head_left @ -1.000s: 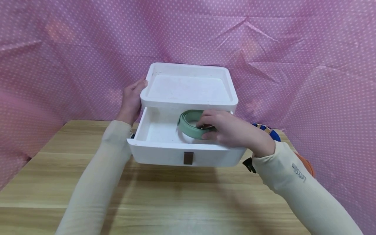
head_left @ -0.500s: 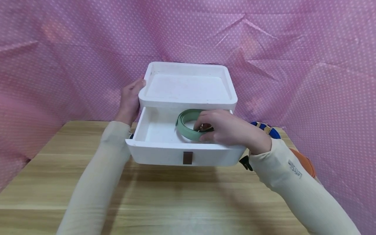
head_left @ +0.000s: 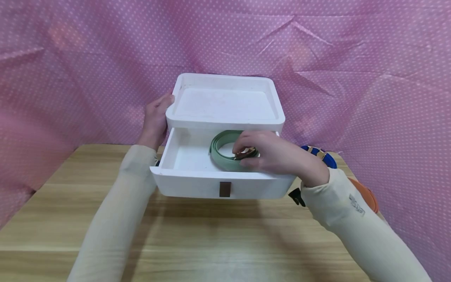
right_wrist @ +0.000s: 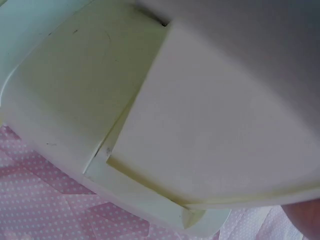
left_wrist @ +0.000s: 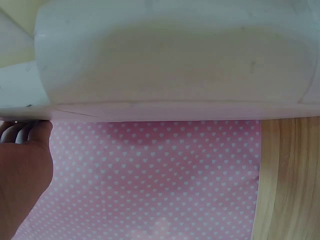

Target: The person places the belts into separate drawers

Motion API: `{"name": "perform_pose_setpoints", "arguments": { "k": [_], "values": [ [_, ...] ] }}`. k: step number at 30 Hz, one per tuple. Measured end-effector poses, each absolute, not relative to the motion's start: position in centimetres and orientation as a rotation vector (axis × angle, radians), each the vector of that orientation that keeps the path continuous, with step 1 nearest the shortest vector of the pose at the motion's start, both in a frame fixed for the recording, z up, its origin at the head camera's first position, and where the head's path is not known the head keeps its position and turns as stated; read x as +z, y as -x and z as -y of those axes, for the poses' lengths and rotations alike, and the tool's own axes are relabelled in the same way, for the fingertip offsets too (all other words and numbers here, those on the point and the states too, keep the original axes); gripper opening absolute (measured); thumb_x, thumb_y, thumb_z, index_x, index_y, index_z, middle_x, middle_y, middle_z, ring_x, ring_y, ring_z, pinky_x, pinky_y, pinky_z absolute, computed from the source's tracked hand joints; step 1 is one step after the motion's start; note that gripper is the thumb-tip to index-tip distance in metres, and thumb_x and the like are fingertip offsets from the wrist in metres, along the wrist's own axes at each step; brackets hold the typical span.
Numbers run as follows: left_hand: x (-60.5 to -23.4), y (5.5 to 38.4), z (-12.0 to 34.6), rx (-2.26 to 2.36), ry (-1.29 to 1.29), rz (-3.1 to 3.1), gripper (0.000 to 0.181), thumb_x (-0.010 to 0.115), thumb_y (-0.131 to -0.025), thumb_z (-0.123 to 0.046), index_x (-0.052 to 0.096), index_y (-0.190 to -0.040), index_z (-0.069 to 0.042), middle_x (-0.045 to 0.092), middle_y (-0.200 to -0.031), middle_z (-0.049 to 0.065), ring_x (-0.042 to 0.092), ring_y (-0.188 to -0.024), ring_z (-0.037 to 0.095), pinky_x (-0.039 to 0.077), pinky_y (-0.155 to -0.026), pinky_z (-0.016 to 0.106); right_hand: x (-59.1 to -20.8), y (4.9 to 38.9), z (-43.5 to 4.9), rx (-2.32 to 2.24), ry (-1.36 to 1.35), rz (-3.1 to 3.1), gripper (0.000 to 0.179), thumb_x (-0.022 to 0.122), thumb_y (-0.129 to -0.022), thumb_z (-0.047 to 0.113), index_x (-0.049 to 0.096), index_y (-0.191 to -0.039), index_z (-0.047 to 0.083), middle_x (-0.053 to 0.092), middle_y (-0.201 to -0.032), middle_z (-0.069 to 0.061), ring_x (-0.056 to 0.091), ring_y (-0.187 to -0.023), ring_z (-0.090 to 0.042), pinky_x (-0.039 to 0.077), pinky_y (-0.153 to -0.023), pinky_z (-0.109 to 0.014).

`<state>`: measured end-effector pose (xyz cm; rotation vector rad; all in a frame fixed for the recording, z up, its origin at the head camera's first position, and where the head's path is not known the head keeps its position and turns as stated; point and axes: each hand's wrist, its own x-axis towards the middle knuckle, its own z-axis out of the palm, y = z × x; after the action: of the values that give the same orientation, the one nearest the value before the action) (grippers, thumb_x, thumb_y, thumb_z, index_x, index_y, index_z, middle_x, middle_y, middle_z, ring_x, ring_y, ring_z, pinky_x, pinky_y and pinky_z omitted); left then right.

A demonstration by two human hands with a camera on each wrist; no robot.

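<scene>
A white storage box (head_left: 225,124) with a tray-like top has its drawer (head_left: 190,184) pulled out toward me; a small brown tab (head_left: 225,189) marks the drawer front. Inside the drawer, at its right half, is a rolled green belt (head_left: 222,158) with a gold-and-brown buckle (head_left: 245,154). My right hand (head_left: 269,150) reaches over the drawer's right front, thumb and fingers pinching the belt near the buckle. My left hand (head_left: 156,119) grips the left side of the box, thumb at the top rim; its curled fingers (left_wrist: 37,134) show at the box edge in the left wrist view.
On the wooden table (head_left: 211,239), to the right, lie a blue-and-gold rolled belt (head_left: 325,158) and an orange one (head_left: 364,196), partly hidden by my right arm. A black piece (head_left: 296,196) sits beside my right sleeve. A pink dotted cloth (head_left: 225,39) hangs behind.
The belt has shifted slightly left and toward the drawer's front, and more of its buckle shows between my right fingers. My left hand stays at the box's side.
</scene>
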<state>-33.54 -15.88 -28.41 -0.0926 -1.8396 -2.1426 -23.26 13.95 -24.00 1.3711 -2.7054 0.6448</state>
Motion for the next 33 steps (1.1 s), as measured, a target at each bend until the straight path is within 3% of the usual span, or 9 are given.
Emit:
{"name": "perform_pose_setpoints", "arguments": {
  "k": [10,16,24,33],
  "values": [
    [-28.4,33.7,16.0,-2.156,0.113,1.825,0.044,0.061,-0.096,-0.028,0.058,-0.136,-0.010,0.053,-0.143,0.001,0.057,-0.122,0.023,0.052,-0.093,0.029,-23.3,20.3,-14.3,0.850,-1.038,2.384,0.017,0.064,-0.096,0.010,0.069,-0.111,0.006,0.070,-0.105,-0.001,0.065,-0.095,-0.013,0.055,-0.085,-0.036],
    [-28.4,33.7,16.0,-2.164,0.111,1.838,0.044,0.061,-0.097,-0.029,0.058,-0.136,-0.011,0.050,-0.145,-0.003,0.053,-0.126,0.021,0.051,-0.094,0.028,-24.0,17.8,-13.4,0.847,-1.219,2.043,0.012,0.061,-0.093,0.003,0.069,-0.102,0.000,0.068,-0.100,-0.005,0.059,-0.085,-0.012,0.052,-0.069,-0.023],
    [-28.2,34.0,16.0,-2.157,0.126,1.828,0.042,0.062,-0.096,-0.027,0.059,-0.134,-0.007,0.049,-0.146,-0.003,0.051,-0.128,0.020,0.051,-0.094,0.027,-25.8,13.4,-12.3,0.952,-1.317,2.062,0.016,0.055,-0.094,0.008,0.066,-0.105,0.001,0.063,-0.106,-0.004,0.060,-0.090,-0.011,0.052,-0.077,-0.017],
    [-28.4,34.1,16.0,-2.134,0.120,1.854,0.042,0.061,-0.097,-0.029,0.060,-0.134,-0.010,0.051,-0.145,-0.002,0.056,-0.124,0.022,0.053,-0.093,0.029,-28.2,12.7,-12.1,0.965,-1.305,2.233,0.015,0.057,-0.097,0.011,0.065,-0.110,0.007,0.061,-0.104,0.004,0.057,-0.088,-0.005,0.053,-0.074,-0.018]
  ]
}}
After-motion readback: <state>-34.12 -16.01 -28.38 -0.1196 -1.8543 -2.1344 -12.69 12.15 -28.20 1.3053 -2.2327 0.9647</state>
